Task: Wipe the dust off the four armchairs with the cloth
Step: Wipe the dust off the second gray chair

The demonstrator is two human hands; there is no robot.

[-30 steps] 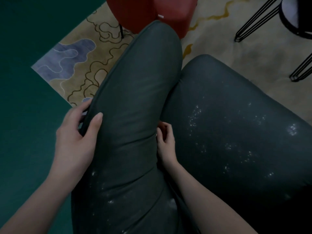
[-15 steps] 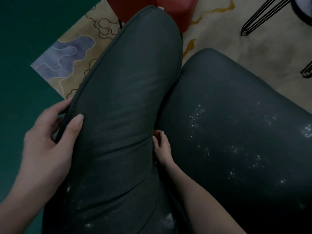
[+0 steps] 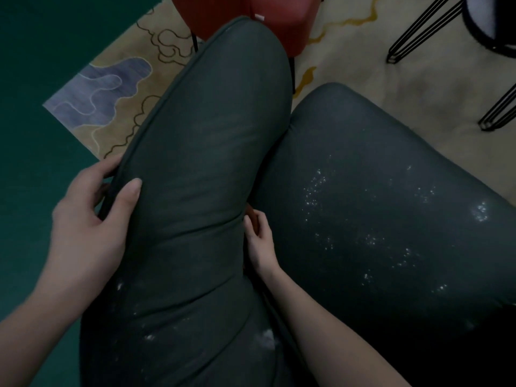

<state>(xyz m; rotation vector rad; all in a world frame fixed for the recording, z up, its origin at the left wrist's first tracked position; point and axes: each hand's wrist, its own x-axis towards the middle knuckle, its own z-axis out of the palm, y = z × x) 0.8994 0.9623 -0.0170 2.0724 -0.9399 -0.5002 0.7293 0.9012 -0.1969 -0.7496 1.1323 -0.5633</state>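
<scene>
Armchair (image 3: pixel 212 247), dark green, stands on the rug (image 3: pixel 120 79). At its backrest (image 3: pixel 209 121) rim the left hand (image 3: pixel 89 219) grips; the right hand (image 3: pixel 259 241) curls fingers (image 3: pixel 257 222) in the crease, holding what I cannot tell. The dusty seat (image 3: pixel 377 219) probably needs wiping next; the cloth is unseen.

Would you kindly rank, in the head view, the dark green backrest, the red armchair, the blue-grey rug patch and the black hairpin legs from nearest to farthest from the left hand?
1. dark green backrest: left edge gripped by the left hand.
2. blue-grey rug patch: floor beyond the hand.
3. red armchair: past the backrest's top.
4. black hairpin legs: far upper right.
</scene>
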